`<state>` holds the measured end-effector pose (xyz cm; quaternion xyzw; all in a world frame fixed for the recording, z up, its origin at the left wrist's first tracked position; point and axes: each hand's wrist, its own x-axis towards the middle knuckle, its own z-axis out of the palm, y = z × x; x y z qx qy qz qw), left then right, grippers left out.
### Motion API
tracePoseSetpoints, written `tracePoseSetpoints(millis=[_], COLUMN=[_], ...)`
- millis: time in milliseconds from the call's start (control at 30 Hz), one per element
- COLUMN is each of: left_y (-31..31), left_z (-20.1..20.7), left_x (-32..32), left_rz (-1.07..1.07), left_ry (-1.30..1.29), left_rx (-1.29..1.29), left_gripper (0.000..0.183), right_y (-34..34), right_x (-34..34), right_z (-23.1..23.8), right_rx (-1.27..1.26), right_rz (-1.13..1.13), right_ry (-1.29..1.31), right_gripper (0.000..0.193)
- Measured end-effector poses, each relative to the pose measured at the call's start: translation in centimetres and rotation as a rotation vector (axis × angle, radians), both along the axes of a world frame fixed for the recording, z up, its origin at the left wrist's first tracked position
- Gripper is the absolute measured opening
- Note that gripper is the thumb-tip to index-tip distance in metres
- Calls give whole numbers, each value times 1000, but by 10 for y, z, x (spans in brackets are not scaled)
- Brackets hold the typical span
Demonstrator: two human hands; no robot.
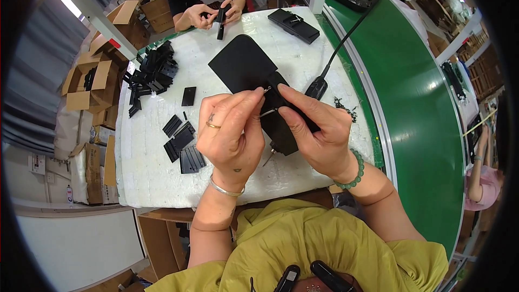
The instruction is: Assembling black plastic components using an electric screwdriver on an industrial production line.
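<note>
Right before me, at the middle of the white worktop (143,151), is a black panel (243,65). My left hand (230,127) pinches a small metal pin (266,90) at it; my right hand (323,130) meets its edge, thumb and forefinger apart, whether gripping I cannot tell. Black parts (157,67) lie heaped leftward.

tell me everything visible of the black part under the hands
The black part looks like matte plastic: a broad, smooth plate with a rounded far corner, plus a narrower section partly hidden by the right hand, which seems to grip it. Slim silvery metal pieces show there. It slants across the white table, contact unclear.
</note>
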<state>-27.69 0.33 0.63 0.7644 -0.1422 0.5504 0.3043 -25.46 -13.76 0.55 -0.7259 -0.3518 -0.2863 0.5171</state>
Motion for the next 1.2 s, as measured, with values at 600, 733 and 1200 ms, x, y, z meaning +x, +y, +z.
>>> tracePoseSetpoints(millis=[600,733,1200], left_y=[-4,-5,-5], left_z=[-2,-3,-15], left_x=[0,1,-17], left_rz=[-69,-63,21], left_ry=[68,91,185], left_rx=[-21,26,145], left_gripper=[27,30,32], right_y=[-6,-8,-18], right_x=[-1,-4,1], right_z=[-6,-6,-2], right_rx=[4,-69,50], right_rz=[-23,-54,-34], right_ry=[-11,-4,118], right_gripper=[33,33,29])
